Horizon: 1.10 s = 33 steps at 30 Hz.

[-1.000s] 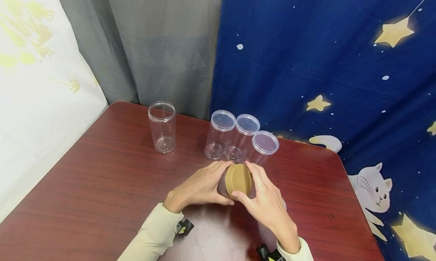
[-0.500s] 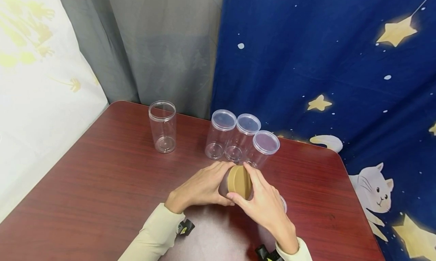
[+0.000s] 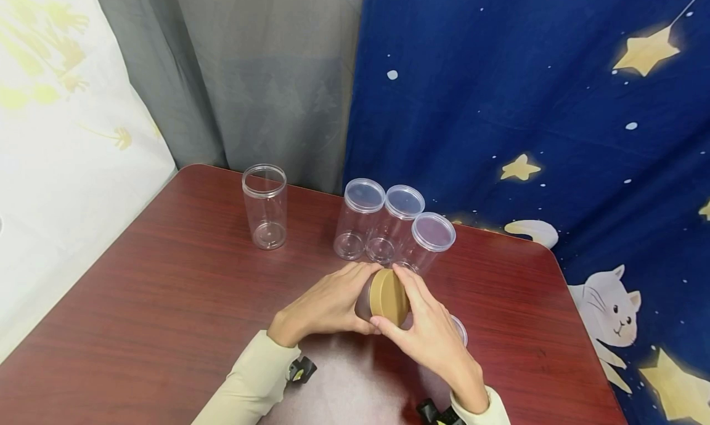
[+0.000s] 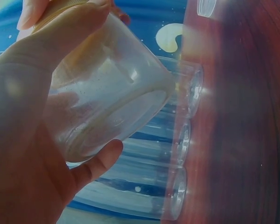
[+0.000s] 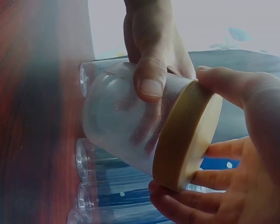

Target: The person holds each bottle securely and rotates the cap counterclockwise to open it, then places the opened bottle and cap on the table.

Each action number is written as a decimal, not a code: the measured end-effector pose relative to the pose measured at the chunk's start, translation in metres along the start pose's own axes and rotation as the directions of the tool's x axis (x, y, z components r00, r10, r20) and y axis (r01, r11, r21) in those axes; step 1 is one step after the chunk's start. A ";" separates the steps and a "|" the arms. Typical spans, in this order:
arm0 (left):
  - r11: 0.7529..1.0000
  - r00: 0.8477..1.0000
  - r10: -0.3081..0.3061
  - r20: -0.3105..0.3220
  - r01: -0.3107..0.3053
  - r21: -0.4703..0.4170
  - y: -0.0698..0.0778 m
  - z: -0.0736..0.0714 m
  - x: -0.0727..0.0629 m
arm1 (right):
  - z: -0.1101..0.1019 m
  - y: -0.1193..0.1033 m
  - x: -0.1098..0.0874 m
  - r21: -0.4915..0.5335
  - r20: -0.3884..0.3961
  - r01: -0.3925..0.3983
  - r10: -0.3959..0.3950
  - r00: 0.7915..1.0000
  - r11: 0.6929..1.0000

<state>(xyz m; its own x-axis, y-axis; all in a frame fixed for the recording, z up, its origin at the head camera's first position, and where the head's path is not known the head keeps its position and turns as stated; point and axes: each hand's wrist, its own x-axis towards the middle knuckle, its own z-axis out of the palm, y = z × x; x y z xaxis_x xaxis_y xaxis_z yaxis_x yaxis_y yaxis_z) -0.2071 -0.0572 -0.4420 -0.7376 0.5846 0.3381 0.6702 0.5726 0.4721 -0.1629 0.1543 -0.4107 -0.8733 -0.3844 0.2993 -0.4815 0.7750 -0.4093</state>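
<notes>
A clear wide plastic jar (image 5: 114,109) with a ribbed golden-brown screw lid (image 3: 390,297) is held tilted above the table, its lid side toward my right. My left hand (image 3: 326,302) grips the jar's body, thumb on one side and fingers on the other. With thumb and fingertips, my right hand (image 3: 431,329) holds the lid's rim. The lid sits on the jar's mouth; whether it is tight I cannot tell. Through the jar wall, in the left wrist view, no contents stand out.
Three tall clear jars with translucent lids (image 3: 364,196) stand close together behind my hands. Farther left is a tall clear jar (image 3: 265,218) without a lid. A clear round rim (image 3: 460,331) shows partly behind my right hand. The red-brown table (image 3: 183,289) meets curtains at its back.
My right fingers and thumb have shifted slightly left around the lid. The left hand keeps its grip on the jar, and the standing jars stay in place.
</notes>
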 end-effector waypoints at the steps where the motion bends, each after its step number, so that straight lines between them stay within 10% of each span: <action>1: 1.000 1.000 -0.001 0.001 0.001 -0.003 0.000 0.000 0.000 | 0.000 0.001 0.000 0.007 0.005 0.007 -0.007 1.000 1.000; 23: 0.997 0.998 -0.028 0.048 0.032 -0.072 0.002 -0.002 -0.001 | -0.004 0.004 0.001 0.103 0.068 0.165 -0.172 0.983 0.981; 33: 0.997 0.998 -0.043 0.052 0.046 -0.063 0.002 0.001 0.000 | -0.009 0.006 -0.002 0.051 0.036 -0.042 0.040 0.999 0.998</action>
<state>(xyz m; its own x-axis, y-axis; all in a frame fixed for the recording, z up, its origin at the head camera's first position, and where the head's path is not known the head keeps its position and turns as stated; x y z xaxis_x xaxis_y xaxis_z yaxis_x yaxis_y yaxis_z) -0.2058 -0.0558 -0.4420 -0.7603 0.5888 0.2744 0.6290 0.5618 0.5373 -0.1635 0.1639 -0.4057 -0.8941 -0.3709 0.2509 -0.4474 0.7638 -0.4653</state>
